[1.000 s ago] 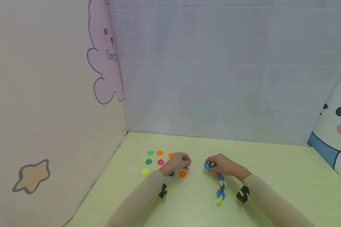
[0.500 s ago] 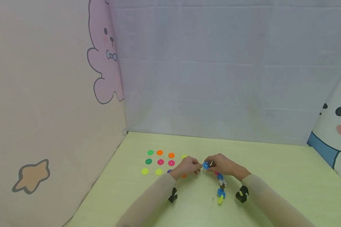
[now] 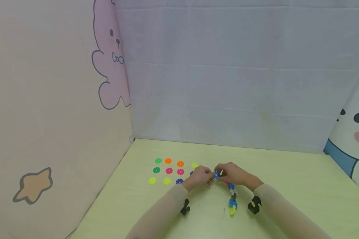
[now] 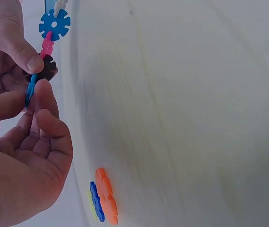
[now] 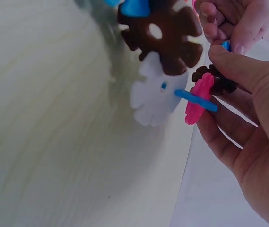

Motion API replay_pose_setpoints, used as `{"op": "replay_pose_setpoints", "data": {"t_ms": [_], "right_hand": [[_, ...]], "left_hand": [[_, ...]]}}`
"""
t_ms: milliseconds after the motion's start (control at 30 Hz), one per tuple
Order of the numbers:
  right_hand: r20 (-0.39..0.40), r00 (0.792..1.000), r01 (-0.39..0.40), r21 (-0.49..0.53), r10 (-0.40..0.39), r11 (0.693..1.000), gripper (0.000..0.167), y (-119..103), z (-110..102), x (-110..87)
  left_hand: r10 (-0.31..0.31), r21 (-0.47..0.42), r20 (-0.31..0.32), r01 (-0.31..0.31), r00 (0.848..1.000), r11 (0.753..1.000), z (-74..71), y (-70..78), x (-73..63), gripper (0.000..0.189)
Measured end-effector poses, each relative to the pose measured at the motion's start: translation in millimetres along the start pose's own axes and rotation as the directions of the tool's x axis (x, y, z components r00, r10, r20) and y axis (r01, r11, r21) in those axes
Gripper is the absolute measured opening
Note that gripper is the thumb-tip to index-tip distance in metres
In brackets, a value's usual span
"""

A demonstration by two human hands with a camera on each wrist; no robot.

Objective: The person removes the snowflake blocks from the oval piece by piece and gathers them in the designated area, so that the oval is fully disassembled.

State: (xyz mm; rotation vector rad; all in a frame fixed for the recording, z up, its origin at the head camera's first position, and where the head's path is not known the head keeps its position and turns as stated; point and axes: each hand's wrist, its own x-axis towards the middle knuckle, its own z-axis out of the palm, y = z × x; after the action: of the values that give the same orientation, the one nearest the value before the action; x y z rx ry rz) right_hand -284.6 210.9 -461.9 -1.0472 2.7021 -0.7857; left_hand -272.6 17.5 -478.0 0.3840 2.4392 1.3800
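Observation:
My right hand (image 3: 234,174) holds the end of a chain of slotted snowflake discs by its top pieces. In the right wrist view, a small brown disc (image 5: 220,81) lies by its fingers, joined to a pink disc (image 5: 199,101). Beyond that come a blue disc (image 4: 54,24), a white disc (image 5: 146,94) and a larger-looking brown disc (image 5: 174,35). The chain hangs toward the table, ending in a yellow disc (image 3: 232,210). My left hand (image 3: 199,176) pinches the edge-on blue disc (image 4: 30,90) at the chain's top end between thumb and index finger, right against the right thumb.
Loose discs lie flat in rows at the left on the pale table (image 3: 272,166): green (image 3: 158,161), orange (image 3: 180,164), pink (image 3: 169,170), yellow (image 3: 152,181) and dark blue (image 3: 179,181) among them. Cloth walls (image 3: 227,83) stand behind and left.
My left hand has moved right from beside the loose discs to the blue disc at the chain's end and now pinches it. The right hand has shifted only slightly left, still holding the chain.

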Motion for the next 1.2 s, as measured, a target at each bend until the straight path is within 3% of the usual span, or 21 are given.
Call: {"op": "replay_pose_setpoints", "data": {"t_ms": [267, 567, 933, 1200], "right_hand": [[-0.01, 1.0, -0.021, 0.01, 0.021, 1.0, 0.03, 1, 2, -4.5], [0.037, 0.999, -0.038, 0.003, 0.038, 0.999, 0.023, 3, -1, -11.2], [0.046, 0.999, 0.019, -0.015, -0.018, 1.0, 0.018, 8, 0, -13.9], [0.039, 0.999, 0.03, -0.018, -0.029, 0.999, 0.017, 11, 0, -11.8]], "left_hand": [[-0.015, 0.013, -0.025, 0.015, 1.0, 1.0, 2.8, 0.1, -0.1, 0.023], [-0.013, 0.017, -0.044, 0.014, 0.999, 1.0, 0.5, -1.6, -0.9, 0.021], [-0.041, 0.05, -0.017, 0.041, 0.999, 0.998, -2.2, -3.1, -4.9, 0.025], [-0.021, 0.079, 0.015, 0.02, 1.0, 0.997, -7.7, -3.5, -11.1, 0.027]]}}
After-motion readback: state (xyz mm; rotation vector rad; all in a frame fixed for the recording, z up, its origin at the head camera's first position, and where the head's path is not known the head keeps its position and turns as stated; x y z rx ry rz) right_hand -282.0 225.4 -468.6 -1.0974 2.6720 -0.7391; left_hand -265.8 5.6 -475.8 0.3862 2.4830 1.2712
